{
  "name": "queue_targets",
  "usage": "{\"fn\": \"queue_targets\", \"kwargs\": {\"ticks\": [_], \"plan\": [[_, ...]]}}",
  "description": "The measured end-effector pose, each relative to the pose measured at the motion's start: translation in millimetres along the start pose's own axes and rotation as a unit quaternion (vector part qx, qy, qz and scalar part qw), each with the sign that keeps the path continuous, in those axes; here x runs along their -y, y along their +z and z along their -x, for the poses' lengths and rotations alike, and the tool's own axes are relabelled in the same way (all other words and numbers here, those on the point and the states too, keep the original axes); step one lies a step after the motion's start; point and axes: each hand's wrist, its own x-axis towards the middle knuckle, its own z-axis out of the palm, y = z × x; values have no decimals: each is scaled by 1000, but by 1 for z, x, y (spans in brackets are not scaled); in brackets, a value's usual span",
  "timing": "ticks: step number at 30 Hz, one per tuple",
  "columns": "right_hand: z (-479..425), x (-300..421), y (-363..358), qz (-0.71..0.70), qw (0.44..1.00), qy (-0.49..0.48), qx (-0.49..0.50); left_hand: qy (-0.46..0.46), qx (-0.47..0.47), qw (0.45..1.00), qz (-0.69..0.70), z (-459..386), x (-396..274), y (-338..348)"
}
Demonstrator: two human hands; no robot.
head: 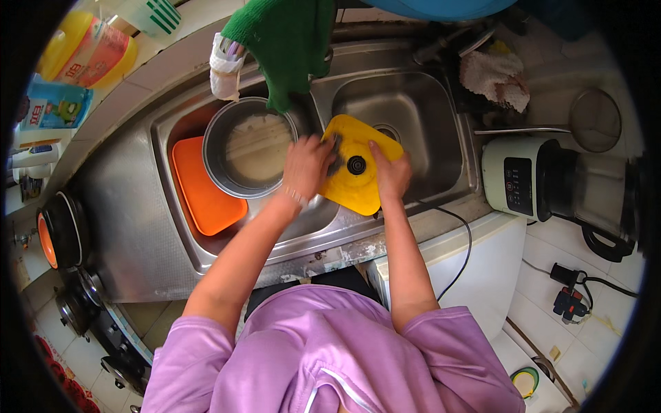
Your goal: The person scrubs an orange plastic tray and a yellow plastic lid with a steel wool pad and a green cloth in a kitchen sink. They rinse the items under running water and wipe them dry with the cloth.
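Note:
A yellow, square plastic piece with rounded corners (356,193) is tilted over the divider between the two sink basins. A round black fitting (356,165) sits at its middle. My right hand (393,173) grips its right side, thumb on top. On the left part of its face, my left hand (305,164) presses a dark scrubber (335,151), blurred and partly hidden by the fingers. Left of that hand, a round metal pot (223,168) holds cloudy liquid in the left basin. An orange plastic tray (201,191) leans beside the pot.
The right basin (436,124) has a drain near my right hand. A green knitted cloth (289,46) hangs above the pot. A blender (516,178) stands at the right, with a black cord (467,248) near my right forearm. Detergent bottles (93,49) line the left ledge.

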Motion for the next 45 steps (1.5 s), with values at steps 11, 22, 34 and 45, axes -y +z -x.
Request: {"fn": "queue_targets", "kwargs": {"ticks": [11, 22, 34, 45], "plan": [[4, 11, -1, 15, 1000, 1, -11, -38, 0, 998, -40, 34, -2, -11], [6, 20, -2, 24, 1000, -8, -16, -37, -31, 997, -64, 48, 0, -17], [5, 18, 3, -7, 1000, -19, -18, -40, -38, 998, -36, 49, -2, -14], [4, 23, 3, 7, 1000, -12, -22, -64, -52, 995, -57, 46, 10, -15]]}}
